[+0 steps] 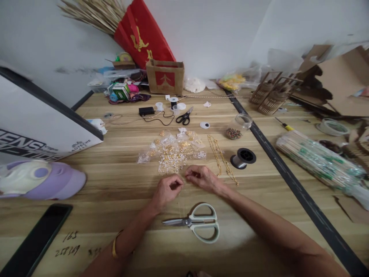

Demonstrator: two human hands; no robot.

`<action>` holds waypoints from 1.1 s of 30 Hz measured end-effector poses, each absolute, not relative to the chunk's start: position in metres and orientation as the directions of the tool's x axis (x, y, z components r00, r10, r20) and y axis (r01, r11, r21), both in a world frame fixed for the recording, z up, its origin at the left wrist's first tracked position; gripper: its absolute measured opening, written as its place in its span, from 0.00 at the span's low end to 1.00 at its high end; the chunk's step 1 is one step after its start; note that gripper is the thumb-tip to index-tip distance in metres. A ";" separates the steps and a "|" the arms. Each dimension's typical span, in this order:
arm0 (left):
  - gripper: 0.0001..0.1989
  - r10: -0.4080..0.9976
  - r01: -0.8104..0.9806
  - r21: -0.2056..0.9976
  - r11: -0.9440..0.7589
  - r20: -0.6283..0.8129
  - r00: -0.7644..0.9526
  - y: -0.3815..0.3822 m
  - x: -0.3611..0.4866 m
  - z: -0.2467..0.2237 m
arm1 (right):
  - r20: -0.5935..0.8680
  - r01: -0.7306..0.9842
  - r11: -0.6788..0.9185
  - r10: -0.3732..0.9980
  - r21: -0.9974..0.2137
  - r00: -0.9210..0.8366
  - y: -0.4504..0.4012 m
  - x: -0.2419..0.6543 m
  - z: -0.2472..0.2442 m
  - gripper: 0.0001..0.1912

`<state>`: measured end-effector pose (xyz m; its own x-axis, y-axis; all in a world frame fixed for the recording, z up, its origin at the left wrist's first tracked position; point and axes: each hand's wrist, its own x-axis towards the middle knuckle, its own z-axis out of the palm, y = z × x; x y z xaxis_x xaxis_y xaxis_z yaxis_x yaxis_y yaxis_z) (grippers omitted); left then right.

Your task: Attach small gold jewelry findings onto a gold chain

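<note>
Just nearer me than the bead pile [171, 157], my left hand [166, 189] and right hand [204, 179] both pinch their fingertips together; what's between them is too small to tell. Nearer than the pile lie pale-handled scissors [190, 222]. Right of it sit a gold chain [227, 166] and a wire spool [238, 159]; beyond, right, a clear jar [243, 121] holds multicoloured beads [233, 133]. Left of it, a white box [43, 119] reads "ENS"; nearer left, "165" is handwritten on the counter [115, 204]. Behind it, a red bag [144, 42] holds dried stalks [95, 15].
</note>
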<state>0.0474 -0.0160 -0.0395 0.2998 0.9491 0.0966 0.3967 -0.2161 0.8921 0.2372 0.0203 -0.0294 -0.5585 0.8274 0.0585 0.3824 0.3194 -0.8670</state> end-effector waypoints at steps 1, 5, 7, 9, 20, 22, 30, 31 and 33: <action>0.04 0.951 0.397 0.892 -0.215 0.098 0.294 -0.015 0.047 -0.040 | 0.040 0.359 0.296 0.816 -0.885 -0.576 0.020 0.236 -0.031 0.06; 0.03 0.961 0.389 0.902 -0.188 0.086 0.264 -0.014 0.048 -0.039 | -0.019 0.262 0.179 0.793 -0.948 -0.609 0.016 0.232 -0.035 0.06; 0.03 0.961 0.378 0.904 -0.199 0.103 0.258 -0.013 0.049 -0.037 | -0.048 0.211 0.103 0.792 -0.972 -0.608 0.015 0.230 -0.038 0.06; 0.04 0.956 0.367 0.903 -0.225 0.132 0.261 -0.013 0.050 -0.037 | -0.080 0.167 0.029 0.790 -0.986 -0.608 0.015 0.228 -0.041 0.06; 0.07 0.881 0.337 0.821 -0.461 0.378 0.284 -0.013 0.052 -0.041 | -0.153 0.119 -0.098 0.739 -0.988 -0.656 0.018 0.228 -0.043 0.08; 0.07 0.877 0.336 0.817 -0.469 0.387 0.284 -0.013 0.052 -0.043 | -0.143 0.108 -0.095 0.733 -0.990 -0.665 0.019 0.228 -0.043 0.08; 0.07 0.877 0.336 0.814 -0.474 0.400 0.266 -0.014 0.053 -0.041 | -0.114 0.108 -0.057 0.745 -0.993 -0.657 0.021 0.230 -0.041 0.09; 0.07 0.877 0.339 0.812 -0.474 0.400 0.266 -0.014 0.053 -0.040 | -0.116 0.111 -0.057 0.745 -0.992 -0.657 0.021 0.230 -0.041 0.09; 0.07 0.877 0.346 0.810 -0.474 0.399 0.267 -0.014 0.053 -0.040 | -0.126 0.120 -0.063 0.744 -0.991 -0.656 0.021 0.230 -0.041 0.09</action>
<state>0.0528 -0.0138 -0.0395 0.2668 0.8771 0.3994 0.3456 -0.4739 0.8099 0.2300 0.0205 -0.0408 -0.6564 0.7438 -0.1264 0.1197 -0.0628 -0.9908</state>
